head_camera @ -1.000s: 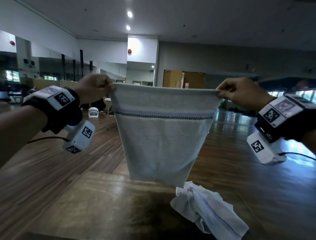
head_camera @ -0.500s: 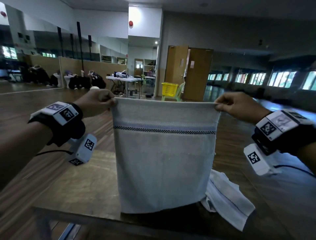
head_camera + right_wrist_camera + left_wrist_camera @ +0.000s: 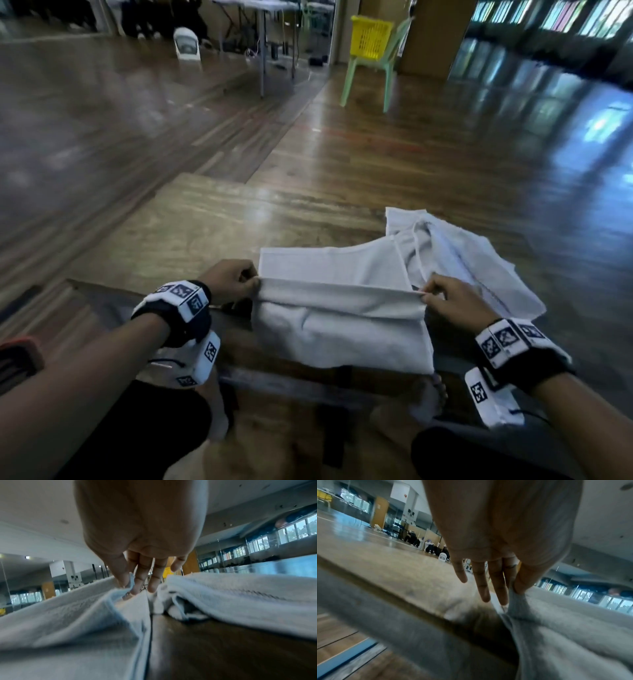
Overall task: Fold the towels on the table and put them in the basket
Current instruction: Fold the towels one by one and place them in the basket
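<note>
Left hand (image 3: 228, 279), right hand (image 3: 452, 301) pinch towel (image 3: 342, 329) overhanging table (image 3: 191, 233) edge.

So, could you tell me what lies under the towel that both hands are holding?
The held towel lies over the wooden table, its near part hanging past the edge. Its right end overlaps the crumpled towel. The covered tabletop cannot be seen.

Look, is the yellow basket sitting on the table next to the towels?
No, the yellow basket sits on a green chair far across the floor, well away from the table.
</note>
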The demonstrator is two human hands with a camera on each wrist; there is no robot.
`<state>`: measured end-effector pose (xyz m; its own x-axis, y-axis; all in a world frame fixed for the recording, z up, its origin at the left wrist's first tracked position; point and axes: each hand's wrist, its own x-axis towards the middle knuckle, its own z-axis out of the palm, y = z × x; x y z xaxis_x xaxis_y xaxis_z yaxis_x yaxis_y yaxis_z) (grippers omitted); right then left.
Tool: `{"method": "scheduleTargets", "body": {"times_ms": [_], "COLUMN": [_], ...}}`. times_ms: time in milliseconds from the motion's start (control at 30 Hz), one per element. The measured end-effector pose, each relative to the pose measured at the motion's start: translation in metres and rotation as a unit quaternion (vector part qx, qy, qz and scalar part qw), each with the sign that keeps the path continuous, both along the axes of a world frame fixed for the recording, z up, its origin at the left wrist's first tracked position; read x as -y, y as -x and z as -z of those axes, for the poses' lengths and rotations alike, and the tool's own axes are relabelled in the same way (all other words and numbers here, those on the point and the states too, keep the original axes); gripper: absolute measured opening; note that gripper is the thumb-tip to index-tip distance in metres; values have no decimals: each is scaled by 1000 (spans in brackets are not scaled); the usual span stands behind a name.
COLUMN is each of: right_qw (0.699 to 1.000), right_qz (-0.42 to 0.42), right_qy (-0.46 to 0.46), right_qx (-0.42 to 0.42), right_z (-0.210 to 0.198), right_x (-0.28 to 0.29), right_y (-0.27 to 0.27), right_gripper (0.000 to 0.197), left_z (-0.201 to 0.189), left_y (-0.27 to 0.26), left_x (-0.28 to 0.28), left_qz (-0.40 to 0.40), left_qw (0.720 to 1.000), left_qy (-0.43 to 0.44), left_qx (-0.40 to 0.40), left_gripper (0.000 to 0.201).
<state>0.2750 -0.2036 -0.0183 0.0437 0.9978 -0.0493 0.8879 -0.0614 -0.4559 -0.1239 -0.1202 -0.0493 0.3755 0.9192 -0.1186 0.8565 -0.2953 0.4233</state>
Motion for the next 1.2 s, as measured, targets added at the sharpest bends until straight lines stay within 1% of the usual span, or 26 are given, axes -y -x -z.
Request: {"method": "scheduleTargets", "body": {"times_ms": [67,133,167,200,267,367,433,533,567,600,667,733,767,800,867,967,1033,1133,1200], "right_qw": [1000,999,999,998,997,993,992,995,996,997,999,999,998,998,999,994,991,993,993], "right_qz": [-17,-45,-51,-51,-43,-52,-64,-72,-67,-59,-40,-22,-12,-2,14,17,10,0,-8], "right_qy": [6,11,12,16,7,2,23,43,47,43,9,-39,-52,-58,-44,64,103,87,68], "right_qx": [-6,-7,6,26,61,104,102,56,45,35,8,-20,-25,-24,12,87,86,85,93], "right_z": [24,41,46,49,48,40,34,29,26,23,16,8,5,4,10,31,44,49,48], "right_x": [-3,-5,-5,-3,3,14,20,26,25,22,12,-3,-11,-19,-34,-45,-45,-41,-38], "right_y": [-2,-4,-4,-4,-3,-2,-2,1,3,4,5,7,9,10,10,2,-4,-9,-8], "right_gripper": [19,23,24,27,30,27,24,20,18,17,17,14,11,9,9,14,18,13,7], "left_z": [18,28,30,29,25,18,12,1,0,-2,-4,-4,-3,-2,4,17,20,22,22], "left_y": [-3,-4,-4,-4,-5,-3,0,2,3,3,4,5,5,4,3,-3,-7,-8,-7], "left_x": [2,1,1,2,4,3,5,10,11,11,8,1,-4,-8,-16,-24,-27,-30,-30], "left_qz": [-14,14,37,54,69,53,54,59,53,38,0,-36,-50,-59,-45,16,37,41,31], "left_qw": [999,996,995,995,996,997,997,997,998,999,998,989,985,984,990,999,996,996,998], "left_qy": [-39,-79,-86,-83,-56,-47,-47,-10,-3,0,-14,-52,-70,-81,-79,-52,-59,-60,-52], "left_qx": [23,46,41,29,6,-13,-37,-39,-28,-9,59,132,149,149,111,-2,-49,-47,-35], "left_gripper": [19,22,24,22,9,14,26,28,31,30,22,18,15,13,13,13,11,7,10]}}
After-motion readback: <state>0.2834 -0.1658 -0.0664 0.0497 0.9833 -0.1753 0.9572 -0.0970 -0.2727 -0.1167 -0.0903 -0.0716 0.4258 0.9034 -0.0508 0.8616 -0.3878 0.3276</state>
